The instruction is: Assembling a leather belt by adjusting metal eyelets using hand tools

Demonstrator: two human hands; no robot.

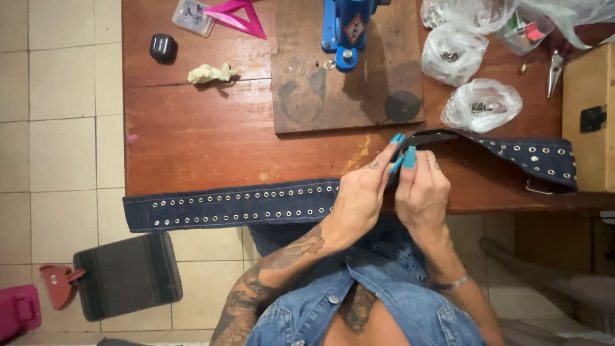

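worn wooden table point(192, 134) — both hands' fingers point(400, 157) pinching studded denim belt point(237, 204)

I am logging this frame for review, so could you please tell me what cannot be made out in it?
- Head view: the part of the denim belt between the left hand and right hand is covered by them.
- The blue press is cut off by the top edge.
- The contents of the plastic bags are too small to identify.
- The pink object is cut off by the left edge.
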